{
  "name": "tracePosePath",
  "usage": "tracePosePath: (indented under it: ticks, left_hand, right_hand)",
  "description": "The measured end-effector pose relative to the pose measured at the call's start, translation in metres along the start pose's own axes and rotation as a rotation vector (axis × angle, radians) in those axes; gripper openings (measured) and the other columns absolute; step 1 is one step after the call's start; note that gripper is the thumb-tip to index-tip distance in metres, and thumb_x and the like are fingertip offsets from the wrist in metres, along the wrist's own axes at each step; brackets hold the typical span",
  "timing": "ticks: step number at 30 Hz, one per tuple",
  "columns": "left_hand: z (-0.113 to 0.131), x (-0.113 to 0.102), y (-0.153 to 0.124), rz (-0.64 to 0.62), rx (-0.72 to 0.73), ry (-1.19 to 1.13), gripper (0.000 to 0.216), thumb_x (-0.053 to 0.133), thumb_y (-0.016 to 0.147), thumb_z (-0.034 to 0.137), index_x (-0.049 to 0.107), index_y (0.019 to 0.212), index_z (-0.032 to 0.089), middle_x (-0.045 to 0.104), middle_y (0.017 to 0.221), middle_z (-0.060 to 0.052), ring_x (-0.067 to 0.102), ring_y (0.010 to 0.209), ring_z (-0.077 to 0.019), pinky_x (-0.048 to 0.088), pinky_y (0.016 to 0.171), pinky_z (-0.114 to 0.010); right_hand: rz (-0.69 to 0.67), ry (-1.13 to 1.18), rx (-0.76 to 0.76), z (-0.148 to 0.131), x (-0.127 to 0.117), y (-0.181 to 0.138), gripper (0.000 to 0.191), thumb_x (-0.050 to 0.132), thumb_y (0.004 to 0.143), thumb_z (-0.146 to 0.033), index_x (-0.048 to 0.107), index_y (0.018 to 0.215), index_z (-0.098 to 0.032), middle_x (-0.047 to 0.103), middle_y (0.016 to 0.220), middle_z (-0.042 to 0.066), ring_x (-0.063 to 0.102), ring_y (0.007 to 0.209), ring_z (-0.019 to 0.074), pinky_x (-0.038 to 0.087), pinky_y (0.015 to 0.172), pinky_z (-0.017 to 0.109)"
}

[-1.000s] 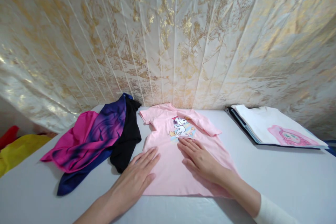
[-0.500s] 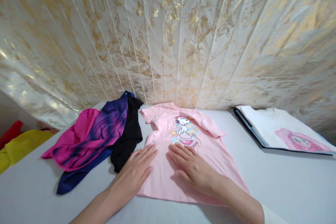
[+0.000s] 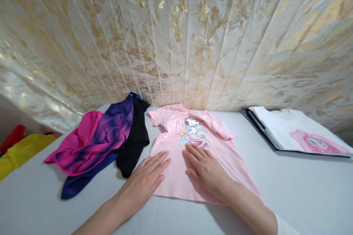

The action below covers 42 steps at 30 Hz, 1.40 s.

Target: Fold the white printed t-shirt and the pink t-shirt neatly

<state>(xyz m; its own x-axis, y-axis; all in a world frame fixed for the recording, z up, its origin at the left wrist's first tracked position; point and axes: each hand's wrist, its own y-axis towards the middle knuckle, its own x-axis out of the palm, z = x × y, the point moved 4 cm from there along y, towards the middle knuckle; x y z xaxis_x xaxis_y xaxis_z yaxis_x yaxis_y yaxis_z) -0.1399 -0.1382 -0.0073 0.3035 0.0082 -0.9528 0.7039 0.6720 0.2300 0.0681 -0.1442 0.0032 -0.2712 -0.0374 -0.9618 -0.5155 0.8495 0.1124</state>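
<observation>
A pink short-sleeved T-shirt (image 3: 176, 176) lies spread front up before me, its collar toward the curtain. A cartoon dog print (image 3: 192, 132) with stars and a ringed planet is on its chest. My left hand (image 3: 149, 174) rests flat over the shirt's left edge, fingers stretched out. Just below the print, my right hand (image 3: 205, 169) lies on the fabric with its fingers extended and covers part of the lettering. Neither hand grips the cloth.
Left of the shirt is a loose heap of pink-purple (image 3: 110, 132) and black clothing (image 3: 138, 136). Folded garments, a white one (image 3: 281, 128) on top, are stacked at right on the white table (image 3: 298, 191). A gold-patterned curtain (image 3: 176, 44) hangs behind; yellow cloth (image 3: 24, 150) is far left.
Both hands have shifted slightly right across the shirt. Its lower left edge has moved inward and the hem lies a little farther up. The other clothes stay put.
</observation>
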Motion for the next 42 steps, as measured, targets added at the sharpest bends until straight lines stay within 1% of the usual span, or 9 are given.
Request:
tracePosePath:
  ticks: [4, 9, 13, 18, 24, 32, 35, 38, 42]
  left_hand:
    - [0.014, -0.013, 0.003, 0.028, 0.019, -0.115, 0.036, 0.038, 0.099, 0.019, 0.048, 0.134, 0.023, 0.046, 0.143, -0.009, 0.041, 0.132, -0.0218, 0.036, 0.107, -0.040]
    - [0.048, -0.020, 0.009, -0.074, 0.140, -0.314, 0.020, 0.052, 0.095, 0.021, 0.058, 0.114, 0.022, 0.057, 0.121, -0.008, 0.052, 0.109, -0.0214, 0.043, 0.095, -0.035]
    - [0.045, -0.012, 0.012, -0.079, 0.086, -0.306, 0.030, 0.056, 0.092, 0.017, 0.056, 0.121, 0.024, 0.054, 0.117, -0.007, 0.051, 0.102, -0.0210, 0.044, 0.090, -0.034]
    - [0.040, -0.012, 0.022, -0.020, 0.067, -0.278, 0.015, 0.051, 0.096, 0.020, 0.063, 0.106, 0.022, 0.057, 0.102, -0.004, 0.052, 0.093, -0.0185, 0.043, 0.083, -0.030]
    - [0.042, -0.017, 0.028, -0.002, 0.116, -0.275, 0.017, 0.049, 0.098, 0.024, 0.066, 0.094, 0.022, 0.059, 0.094, -0.002, 0.055, 0.086, -0.0157, 0.043, 0.077, -0.026]
    - [0.054, -0.010, 0.029, 0.063, 0.286, -0.314, 0.028, 0.033, 0.098, 0.008, 0.058, 0.092, 0.018, 0.059, 0.099, -0.005, 0.056, 0.081, -0.0137, 0.045, 0.072, -0.023]
    - [0.058, -0.010, 0.032, 0.072, 0.284, -0.252, 0.032, 0.031, 0.097, 0.006, 0.060, 0.102, 0.020, 0.058, 0.100, -0.005, 0.056, 0.082, -0.0139, 0.046, 0.070, -0.022]
    - [0.060, -0.011, 0.032, 0.035, 0.258, -0.234, 0.032, 0.032, 0.098, 0.008, 0.057, 0.114, 0.022, 0.058, 0.102, -0.005, 0.056, 0.085, -0.0148, 0.047, 0.071, -0.023]
    - [0.062, -0.011, 0.031, 0.014, 0.248, -0.193, 0.021, 0.041, 0.099, 0.018, 0.057, 0.111, 0.022, 0.058, 0.103, -0.005, 0.057, 0.085, -0.0160, 0.047, 0.072, -0.024]
  right_hand:
    - [-0.028, 0.015, -0.070, 0.000, 0.005, 0.001, 0.051, 0.045, 0.093, -0.033, 0.043, 0.142, -0.018, 0.033, 0.153, 0.010, 0.027, 0.141, 0.0275, 0.029, 0.111, 0.045]
    - [-0.037, 0.044, -0.094, 0.001, 0.006, 0.002, 0.050, 0.043, 0.096, -0.037, 0.041, 0.143, -0.022, 0.032, 0.154, 0.007, 0.027, 0.141, 0.0254, 0.027, 0.112, 0.044]
    - [-0.004, -0.001, -0.015, 0.018, 0.003, 0.008, 0.050, 0.044, 0.096, -0.040, 0.042, 0.143, -0.022, 0.034, 0.152, 0.008, 0.031, 0.138, 0.0269, 0.029, 0.110, 0.046]
    - [0.035, -0.052, 0.020, 0.034, 0.003, 0.013, 0.048, 0.044, 0.096, -0.036, 0.044, 0.141, -0.021, 0.036, 0.151, 0.009, 0.033, 0.136, 0.0277, 0.030, 0.108, 0.047]
    - [0.045, -0.052, 0.019, 0.034, 0.006, 0.012, 0.048, 0.045, 0.096, -0.035, 0.043, 0.142, -0.021, 0.034, 0.152, 0.008, 0.032, 0.138, 0.0261, 0.029, 0.110, 0.046]
    - [0.055, -0.054, 0.017, 0.033, 0.006, 0.012, 0.050, 0.044, 0.097, -0.036, 0.041, 0.143, -0.018, 0.030, 0.153, 0.010, 0.028, 0.141, 0.0248, 0.025, 0.112, 0.047]
    - [0.064, -0.040, 0.007, 0.034, 0.005, 0.011, 0.050, 0.044, 0.097, -0.036, 0.041, 0.143, -0.020, 0.030, 0.153, 0.010, 0.028, 0.141, 0.0248, 0.025, 0.112, 0.049]
    - [0.041, -0.031, 0.005, 0.033, 0.005, 0.010, 0.050, 0.044, 0.097, -0.036, 0.039, 0.144, -0.020, 0.029, 0.154, 0.010, 0.026, 0.142, 0.0253, 0.025, 0.112, 0.050]
    - [0.001, -0.010, 0.009, 0.032, 0.003, 0.007, 0.052, 0.044, 0.096, -0.037, 0.037, 0.145, -0.020, 0.028, 0.154, 0.009, 0.024, 0.143, 0.0250, 0.024, 0.113, 0.050]
